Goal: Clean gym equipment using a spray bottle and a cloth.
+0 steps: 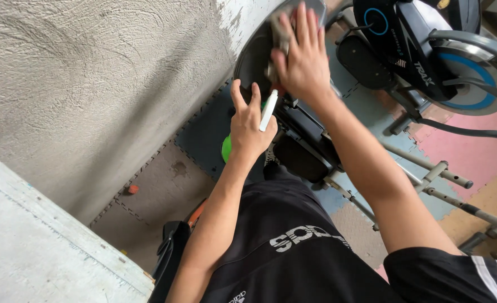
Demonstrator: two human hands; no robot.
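My right hand (302,53) presses a grey-brown cloth (278,31) flat against the black round housing (252,59) of an exercise machine beside the wall. My left hand (249,120) is just below it, holding a spray bottle by its white trigger (268,109); the bottle's green body (226,148) shows under the wrist. The left fingertips rest near the housing's lower edge. Black foot plates of the machine (299,157) sit under both hands.
A rough grey wall (102,90) fills the left side. A second exercise bike, black with blue trim (428,50), stands at the upper right. Metal frame tubes (439,179) cross the pink, blue and tan foam floor mats. A small orange object (132,189) lies near the wall.
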